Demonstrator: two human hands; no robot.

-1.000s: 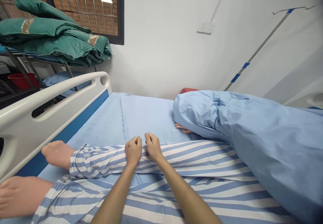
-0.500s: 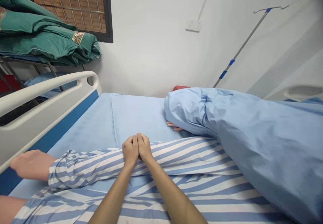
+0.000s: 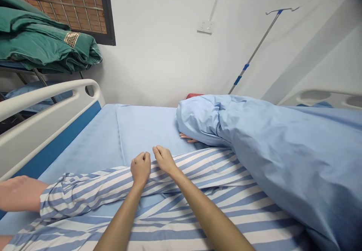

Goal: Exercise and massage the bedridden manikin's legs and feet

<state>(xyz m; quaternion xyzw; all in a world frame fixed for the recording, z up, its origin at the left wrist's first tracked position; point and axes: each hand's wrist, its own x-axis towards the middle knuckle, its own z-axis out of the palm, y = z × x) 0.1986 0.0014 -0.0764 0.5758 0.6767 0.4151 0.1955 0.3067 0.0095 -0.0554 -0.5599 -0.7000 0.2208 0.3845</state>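
My left hand [image 3: 140, 168] is closed in a fist over the far leg of a figure lying on the bed. That leg wears blue-and-white striped trousers [image 3: 96, 189]. My right hand [image 3: 164, 159], also curled into a fist, is a short way to the right over the same leg. A small gap separates the two fists. No cloth is visibly pulled up by either, and whether they press on the leg I cannot tell. At the left, a bare foot [image 3: 24, 193] sticks out of the trouser end. A light blue quilt [image 3: 268, 138] covers the figure's upper part.
The bed's pale end board [image 3: 48, 92] stands at the left. Fingers of a hand [image 3: 188, 137] show under the quilt's edge. Behind are a drip stand [image 3: 254, 51], a wall socket [image 3: 205, 26] and a folded green quilt [image 3: 48, 43]. A blue sheet [image 3: 147, 126] covers the mattress.
My two fists, pressed side by side before, have moved apart, the left one going left. The whole view has shifted, so the bed and wall appear further left.
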